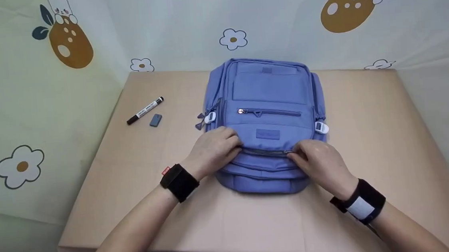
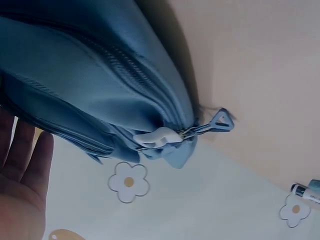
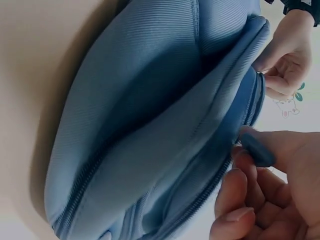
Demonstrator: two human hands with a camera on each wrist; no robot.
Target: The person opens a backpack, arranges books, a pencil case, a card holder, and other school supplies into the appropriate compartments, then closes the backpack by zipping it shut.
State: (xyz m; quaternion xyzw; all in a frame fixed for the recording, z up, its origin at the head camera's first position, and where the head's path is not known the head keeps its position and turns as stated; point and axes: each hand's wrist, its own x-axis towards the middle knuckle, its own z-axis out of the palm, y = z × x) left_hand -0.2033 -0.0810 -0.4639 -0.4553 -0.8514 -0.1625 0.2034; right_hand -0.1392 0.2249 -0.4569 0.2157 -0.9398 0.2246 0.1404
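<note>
A blue backpack [image 1: 269,86] lies on its back on the table, its front facing up. My left hand [image 1: 214,147] pinches the backpack's fabric at the left end of the lower front zipper [image 1: 266,152]. At that zipper's right end is my right hand [image 1: 321,162], its thumb and forefinger pinching a blue zipper pull [image 3: 257,150]. In the right wrist view the zippered opening gapes beside the pull. The left wrist view catches several left-hand fingers [image 2: 32,160] by the bag's edge; the thumb is out of sight there.
Left of the backpack lie a marker [image 1: 145,110] and a small blue-grey rectangular piece [image 1: 155,120]. White buckles [image 1: 210,118] sit at the bag's sides, with pull tabs hanging by the left one. A patterned curtain [image 1: 184,21] stands behind the table [image 1: 138,156].
</note>
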